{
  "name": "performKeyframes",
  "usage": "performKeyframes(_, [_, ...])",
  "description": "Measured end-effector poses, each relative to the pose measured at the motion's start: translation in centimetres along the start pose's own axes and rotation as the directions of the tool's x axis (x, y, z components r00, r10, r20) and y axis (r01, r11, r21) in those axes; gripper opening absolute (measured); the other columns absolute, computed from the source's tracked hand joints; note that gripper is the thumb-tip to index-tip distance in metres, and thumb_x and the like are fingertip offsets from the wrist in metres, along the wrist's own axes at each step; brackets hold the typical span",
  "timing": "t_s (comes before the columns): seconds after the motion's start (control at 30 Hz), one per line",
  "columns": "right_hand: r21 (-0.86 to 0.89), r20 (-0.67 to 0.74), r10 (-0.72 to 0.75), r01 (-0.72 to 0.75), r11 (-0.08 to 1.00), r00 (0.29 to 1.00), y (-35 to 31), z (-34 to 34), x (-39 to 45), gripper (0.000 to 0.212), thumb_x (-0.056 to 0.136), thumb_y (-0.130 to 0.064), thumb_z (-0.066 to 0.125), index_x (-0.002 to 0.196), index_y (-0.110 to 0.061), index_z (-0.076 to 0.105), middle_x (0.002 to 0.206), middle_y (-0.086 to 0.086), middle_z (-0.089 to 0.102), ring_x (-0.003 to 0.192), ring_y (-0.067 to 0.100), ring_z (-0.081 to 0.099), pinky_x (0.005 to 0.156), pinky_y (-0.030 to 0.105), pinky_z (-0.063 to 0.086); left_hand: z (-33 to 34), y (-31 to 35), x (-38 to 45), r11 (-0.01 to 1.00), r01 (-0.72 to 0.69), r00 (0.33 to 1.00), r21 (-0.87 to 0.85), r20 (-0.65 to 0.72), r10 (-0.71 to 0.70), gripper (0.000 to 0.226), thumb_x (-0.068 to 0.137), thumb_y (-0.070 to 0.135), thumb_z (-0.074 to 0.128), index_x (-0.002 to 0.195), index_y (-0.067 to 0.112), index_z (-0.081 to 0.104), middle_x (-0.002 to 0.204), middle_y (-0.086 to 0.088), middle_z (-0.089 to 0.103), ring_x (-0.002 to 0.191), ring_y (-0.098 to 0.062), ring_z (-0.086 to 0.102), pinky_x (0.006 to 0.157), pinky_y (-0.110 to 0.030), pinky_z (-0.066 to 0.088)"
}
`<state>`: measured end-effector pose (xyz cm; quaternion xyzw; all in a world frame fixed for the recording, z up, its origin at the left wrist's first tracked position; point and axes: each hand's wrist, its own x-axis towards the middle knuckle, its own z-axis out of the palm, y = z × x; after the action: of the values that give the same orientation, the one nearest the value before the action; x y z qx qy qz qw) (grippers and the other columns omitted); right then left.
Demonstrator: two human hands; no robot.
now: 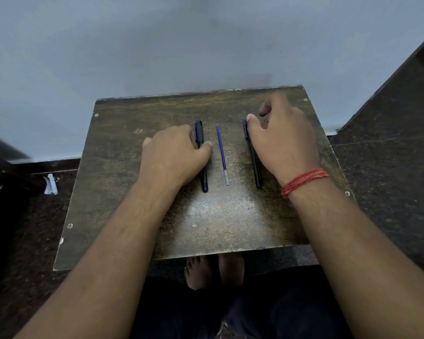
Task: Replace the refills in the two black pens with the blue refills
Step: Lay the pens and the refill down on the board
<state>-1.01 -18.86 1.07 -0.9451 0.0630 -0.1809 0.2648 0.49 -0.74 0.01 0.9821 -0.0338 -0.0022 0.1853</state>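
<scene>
Two black pens with blue clips lie lengthwise on a small worn wooden table (132, 192). My left hand (174, 155) rests over the left pen (202, 167), fingers curled on its middle, thumb at its right side. My right hand (282, 138) lies over the right pen (255, 167), thumb touching its blue clip end, fingers spread beyond it. Between the pens a single blue refill (222, 155) lies free, tip pointing away from me. Whether either hand truly grips its pen is unclear; both pens still lie on the table.
The table stands against a pale blue wall (157, 57). Dark speckled floor surrounds it, with a crumpled paper scrap (50, 184) at the left. My bare feet (213, 272) show under the near table edge. A red thread band (304, 182) circles my right wrist.
</scene>
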Motion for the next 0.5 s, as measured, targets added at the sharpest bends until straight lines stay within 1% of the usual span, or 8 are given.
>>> performKeyframes(0.13, [0.036, -0.008, 0.013, -0.013, 0.999, 1.0, 0.0, 0.0, 0.0, 0.021, 0.092, -0.037, 0.058, 0.099, -0.017, 0.054, 0.079, -0.005, 0.059, 0.085, 0.025, 0.058, 0.074, 0.037, 0.046, -0.1, 0.4, -0.1, 0.999, 0.031, 0.999, 0.018, 0.041, -0.032, 0.024, 0.087, 0.04, 0.051, 0.073, 0.021, 0.048, 0.076, 0.003, 0.057, 0.077, -0.025, 0.054, 0.089, -0.044, 0.045])
performKeyframes(0.2, [0.058, -0.011, 0.031, -0.03, 0.998, 0.999, 0.2, 0.0, 0.1, 0.021, 0.091, -0.037, 0.058, 0.101, -0.019, 0.055, 0.081, -0.004, 0.061, 0.087, 0.024, 0.058, 0.074, 0.037, 0.048, -0.1, 0.3, -0.2, 0.999, 0.038, 0.999, 0.008, 0.013, -0.038, 0.023, 0.086, 0.038, 0.05, 0.074, 0.018, 0.05, 0.074, 0.002, 0.057, 0.076, -0.025, 0.055, 0.087, -0.045, 0.047])
performKeyframes(0.23, [0.075, -0.012, 0.042, -0.041, 0.996, 0.999, 0.2, 0.0, 0.2, 0.021, 0.091, -0.038, 0.058, 0.101, -0.02, 0.055, 0.081, -0.004, 0.061, 0.086, 0.023, 0.059, 0.072, 0.036, 0.048, -0.2, 0.1, -0.1, 0.999, 0.043, 0.999, -0.014, -0.019, -0.043, 0.024, 0.087, 0.038, 0.051, 0.074, 0.018, 0.052, 0.073, 0.002, 0.057, 0.075, -0.025, 0.055, 0.083, -0.043, 0.048])
performKeyframes(0.3, [0.13, -0.024, 0.072, -0.068, 0.989, 0.997, 0.3, -0.1, 0.2, 0.019, 0.09, -0.038, 0.058, 0.099, -0.021, 0.055, 0.079, -0.004, 0.061, 0.082, 0.021, 0.059, 0.069, 0.034, 0.048, -0.4, -0.1, -0.1, 0.995, 0.033, 0.992, -0.092, -0.115, -0.044, 0.027, 0.089, 0.039, 0.053, 0.076, 0.016, 0.055, 0.073, 0.003, 0.058, 0.074, -0.023, 0.057, 0.07, -0.038, 0.046])
performKeyframes(0.37, [0.187, -0.04, 0.102, -0.093, 0.978, 0.994, 0.4, -0.2, 0.3, 0.018, 0.091, -0.036, 0.059, 0.098, -0.021, 0.056, 0.075, -0.005, 0.06, 0.077, 0.018, 0.059, 0.065, 0.032, 0.046, -0.7, 0.1, -0.2, 0.983, -0.003, 0.98, -0.185, -0.194, -0.034, 0.028, 0.093, 0.039, 0.053, 0.081, 0.014, 0.055, 0.074, 0.003, 0.058, 0.072, -0.021, 0.058, 0.062, -0.036, 0.045])
performKeyframes(0.4, [0.212, -0.045, 0.114, -0.102, 0.972, 0.992, 0.4, -0.2, 0.3, 0.017, 0.091, -0.036, 0.059, 0.097, -0.02, 0.057, 0.074, -0.006, 0.059, 0.075, 0.016, 0.059, 0.064, 0.031, 0.045, -0.8, 0.3, -0.3, 0.963, -0.025, 0.978, -0.267, -0.205, -0.031, 0.027, 0.096, 0.037, 0.053, 0.085, 0.013, 0.053, 0.075, 0.002, 0.06, 0.07, -0.02, 0.06, 0.06, -0.037, 0.048])
performKeyframes(0.47, [0.266, -0.05, 0.128, -0.11, 0.958, 0.991, 0.3, -0.3, 0.2, 0.015, 0.092, -0.034, 0.06, 0.095, -0.02, 0.058, 0.07, -0.008, 0.058, 0.071, 0.01, 0.057, 0.062, 0.027, 0.044, -0.9, 1.0, -0.6, 0.876, -0.057, 0.985, -0.479, -0.168, -0.027, 0.022, 0.099, 0.032, 0.053, 0.093, 0.012, 0.049, 0.077, -0.002, 0.066, 0.058, -0.017, 0.065, 0.052, -0.039, 0.055])
performKeyframes(0.5, [0.289, -0.051, 0.129, -0.109, 0.951, 0.99, 0.2, -0.4, 0.1, 0.014, 0.093, -0.034, 0.059, 0.094, -0.02, 0.059, 0.069, -0.009, 0.057, 0.068, 0.006, 0.056, 0.06, 0.022, 0.042, -0.9, 1.3, -0.8, 0.838, -0.079, 0.987, -0.539, -0.161, -0.011, 0.019, 0.1, 0.03, 0.053, 0.096, 0.012, 0.047, 0.08, -0.003, 0.067, 0.054, -0.016, 0.065, 0.05, -0.038, 0.056])
